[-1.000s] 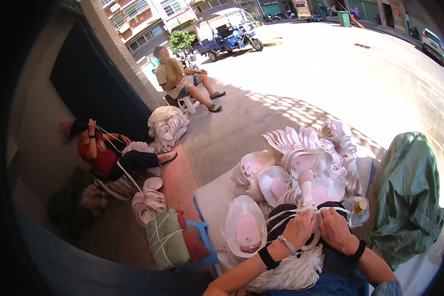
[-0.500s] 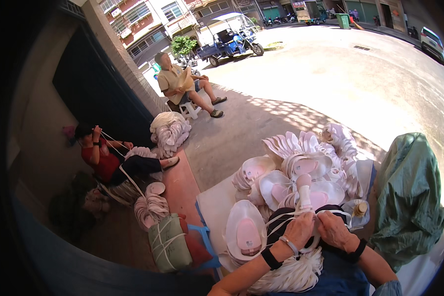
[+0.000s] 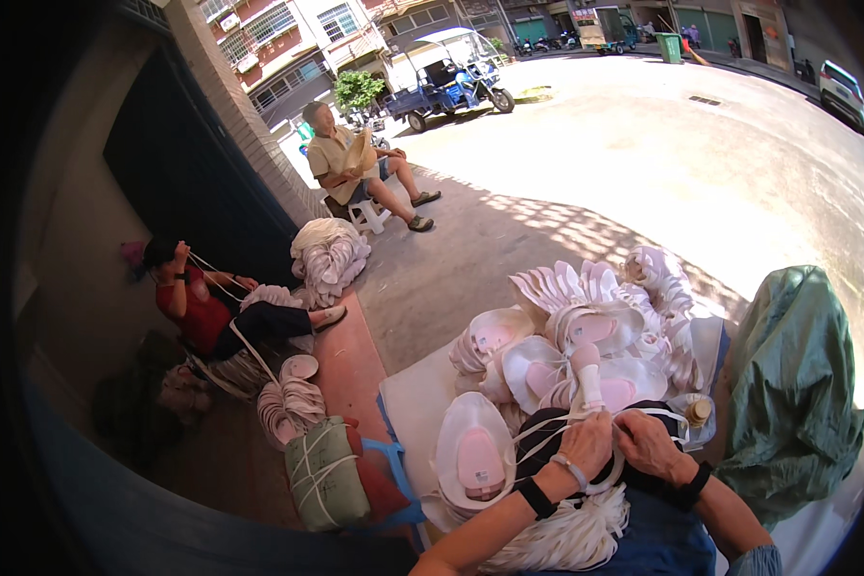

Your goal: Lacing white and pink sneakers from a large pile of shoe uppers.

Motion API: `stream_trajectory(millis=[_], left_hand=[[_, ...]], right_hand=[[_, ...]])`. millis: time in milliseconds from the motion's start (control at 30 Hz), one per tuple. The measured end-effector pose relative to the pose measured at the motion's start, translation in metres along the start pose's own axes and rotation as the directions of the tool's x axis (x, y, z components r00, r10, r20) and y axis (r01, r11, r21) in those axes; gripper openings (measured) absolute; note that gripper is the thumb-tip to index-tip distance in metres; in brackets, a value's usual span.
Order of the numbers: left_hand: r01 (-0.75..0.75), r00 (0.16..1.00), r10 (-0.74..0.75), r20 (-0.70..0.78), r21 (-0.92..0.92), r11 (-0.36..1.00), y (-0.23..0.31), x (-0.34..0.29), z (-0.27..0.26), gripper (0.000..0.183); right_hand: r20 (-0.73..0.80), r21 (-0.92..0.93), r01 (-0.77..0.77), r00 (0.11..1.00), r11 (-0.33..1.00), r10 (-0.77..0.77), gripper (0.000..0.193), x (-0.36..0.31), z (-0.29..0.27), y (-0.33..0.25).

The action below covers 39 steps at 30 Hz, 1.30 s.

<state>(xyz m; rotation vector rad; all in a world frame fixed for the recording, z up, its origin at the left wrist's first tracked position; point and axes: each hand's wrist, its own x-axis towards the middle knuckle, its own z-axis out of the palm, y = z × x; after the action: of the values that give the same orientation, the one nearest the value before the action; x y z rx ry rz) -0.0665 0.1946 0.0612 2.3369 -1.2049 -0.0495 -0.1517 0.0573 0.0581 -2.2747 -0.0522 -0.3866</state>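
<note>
My left hand (image 3: 586,444) is closed, pinching a thin white strip at the near end of a narrow white-and-pink shoe piece (image 3: 588,379). Close beside it, my right hand (image 3: 647,445) is also closed, its fingertips curled on the white strip; exactly what lies between them is partly hidden. White strip loops (image 3: 540,449) stretch out to both sides over dark cloth. Below my wrists hangs a thick bundle of white strips (image 3: 571,540). To the left of my hands lies a white shoe piece with a pink sole (image 3: 478,459).
Stacks of white-and-pink shoe pieces (image 3: 595,326) cover the pale tabletop (image 3: 408,394). A green cloth cover (image 3: 787,384) stands at right, a tied green bundle (image 3: 326,480) at left. A person in red (image 3: 202,312) pulls strips; another person (image 3: 341,158) sits on a white stool.
My hands stay together on the strip with only a slight shift; my left hand has turned a little. The view has tilted slightly.
</note>
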Motion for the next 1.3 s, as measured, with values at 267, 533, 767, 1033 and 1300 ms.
stream_trajectory(millis=[267, 533, 767, 1033, 1300], left_hand=[[0.019, 0.997, -0.014, 0.082, -0.060, 0.998, 0.005, -0.008, -0.037, 0.013], [0.033, 0.999, -0.022, 0.031, -0.427, 0.904, -0.007, -0.007, -0.051, 0.018], [0.260, 0.958, -0.135, 0.253, -0.567, 0.781, -0.005, -0.009, -0.058, 0.019], [0.404, 0.910, -0.142, 0.389, -0.757, 0.514, -0.015, -0.017, -0.048, 0.026], [0.389, 0.919, -0.088, 0.384, -0.849, 0.359, -0.023, -0.024, -0.048, 0.019]], right_hand=[[-0.051, 0.041, -0.047, 0.997, 0.998, 0.049, 0.017, 0.000, -0.003, -0.014], [-0.064, -0.052, 0.101, 0.993, 0.994, -0.104, 0.032, -0.008, -0.013, -0.051], [-0.073, 0.089, 0.079, 0.995, 0.993, -0.073, 0.024, 0.000, -0.005, -0.040], [-0.094, 0.104, 0.034, 0.995, 0.994, -0.024, 0.014, 0.009, 0.002, -0.038], [-0.044, 0.154, 0.064, 0.997, 0.986, -0.058, 0.014, -0.002, -0.007, -0.051]])
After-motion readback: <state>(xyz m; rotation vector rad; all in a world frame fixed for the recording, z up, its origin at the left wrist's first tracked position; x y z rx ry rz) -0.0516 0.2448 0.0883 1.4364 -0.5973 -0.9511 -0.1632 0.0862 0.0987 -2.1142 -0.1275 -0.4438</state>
